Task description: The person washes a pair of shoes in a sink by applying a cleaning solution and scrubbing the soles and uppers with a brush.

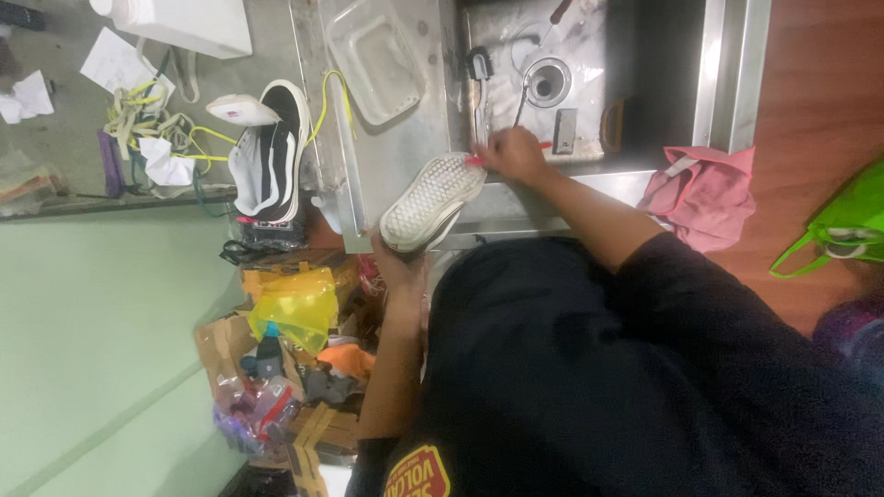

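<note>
The stainless steel sink basin [589, 64] serves as the landmark; the picture is turned sideways, so places are given as they appear in it. A white-soled sneaker [433, 201] is held sole-up over the steel counter [396, 156] edge, just below-left of the basin's front rim; open steel shows between it and the clear plastic tray [376, 57] lying left of the basin. The left hand [398, 267] is closed around the shoe's lower end, gripping it from beneath; the right hand [512, 153] is curled tight on a thin red-handled brush [479, 159], its tip touching the sole, at the basin's near rim. Further left of the basin, a black-and-white sneaker [272, 156] with yellow laces stands on the counter edge; right of the basin, a pink cloth [704, 195] lies on the brown wooden surface [810, 120], with a green bag [843, 221] beyond it.
</note>
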